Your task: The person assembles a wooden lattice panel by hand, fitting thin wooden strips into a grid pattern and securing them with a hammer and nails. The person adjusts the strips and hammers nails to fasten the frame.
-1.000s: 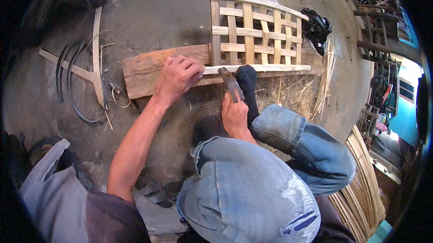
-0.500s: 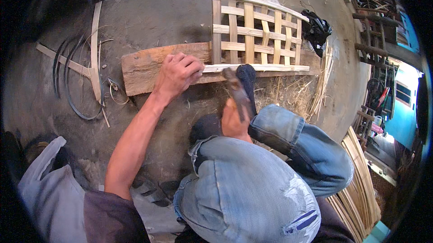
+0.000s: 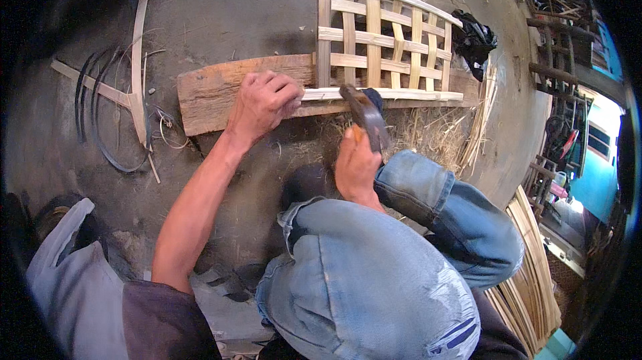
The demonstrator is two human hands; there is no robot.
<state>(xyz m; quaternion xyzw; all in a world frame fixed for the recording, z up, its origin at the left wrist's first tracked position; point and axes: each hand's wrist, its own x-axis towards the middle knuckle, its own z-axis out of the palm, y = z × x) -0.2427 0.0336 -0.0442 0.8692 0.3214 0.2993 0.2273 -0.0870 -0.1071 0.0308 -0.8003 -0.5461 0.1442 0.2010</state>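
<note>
A woven bamboo lattice panel (image 3: 373, 38) stands with its near rail along a thick, weathered wooden plank (image 3: 221, 92). My left hand (image 3: 265, 104) is closed at the left end of that pale near rail, with its fingers curled and the wrist above the plank. In my right hand (image 3: 356, 167) is a hammer (image 3: 368, 118), gripped by its orange handle. The dark metal head lies over the rail near its middle; whether it touches the wood I cannot tell. Just behind the head, a dark-covered foot (image 3: 374, 97) presses close to the rail, mostly hidden.
My denim-covered knee (image 3: 374, 266) fills the near middle. Flat strips (image 3: 138, 72) and dark coiled bands (image 3: 100, 112) lie on the floor at left. Straw-like shavings (image 3: 428, 133) are beyond the right leg, and a stack of bamboo slats (image 3: 528, 280) lies at right. A black plastic bag (image 3: 476, 46) sits by the panel.
The hammer has shifted slightly right and its head is turned differently over the rail. My left hand keeps its place on the rail's end. The whole view has moved a little.
</note>
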